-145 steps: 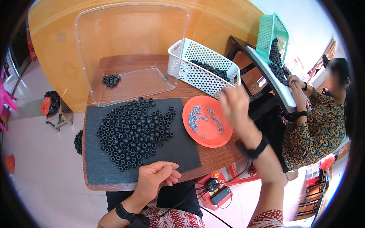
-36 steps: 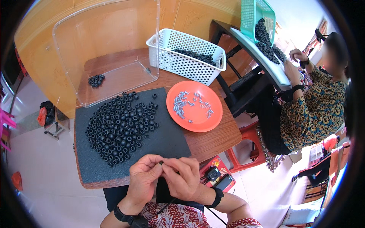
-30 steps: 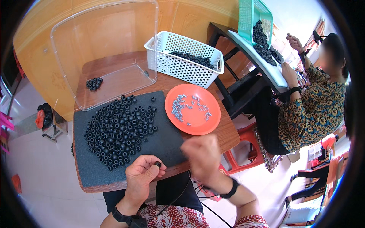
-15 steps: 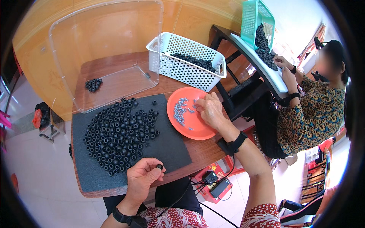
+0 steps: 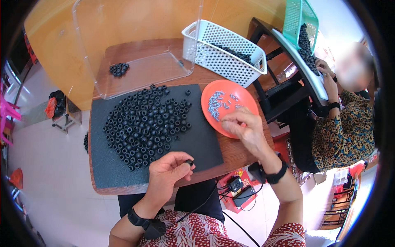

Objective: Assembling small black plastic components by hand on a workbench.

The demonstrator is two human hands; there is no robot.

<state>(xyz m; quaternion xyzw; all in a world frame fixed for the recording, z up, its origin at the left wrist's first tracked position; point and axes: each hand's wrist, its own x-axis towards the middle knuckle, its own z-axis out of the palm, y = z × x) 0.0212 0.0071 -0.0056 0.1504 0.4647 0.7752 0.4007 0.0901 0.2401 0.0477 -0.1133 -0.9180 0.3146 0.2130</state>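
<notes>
Far left, off the tabletop (image 5: 234,151): low stool (image 5: 70,118) with a black bag (image 5: 59,99) on it. Dark mat (image 5: 201,148) covers the tabletop's near-left corner, loose black rings (image 5: 142,123) heaped over most of it. Behind the mat, toward the far-left corner, a clear plastic box (image 5: 150,87) stands on its side; small ring cluster (image 5: 119,69) visible through it, can't tell if inside. Left hand (image 5: 169,169) at the near edge, one black ring (image 5: 189,162) pinched between thumb and fingers. Orange plate (image 5: 243,98) by the right edge, small metal bits (image 5: 214,106) spread on it. Right hand (image 5: 245,126) over the plate's near side, fingers bent toward thumb; can't tell if they're closed on a bit. White perforated basket (image 5: 230,66) at the far-right corner, black pieces (image 5: 234,52) inside. Beyond the right edge, a co-worker (image 5: 343,138) has both hands at black parts on a side table (image 5: 306,68), by a green basket (image 5: 293,20).
</notes>
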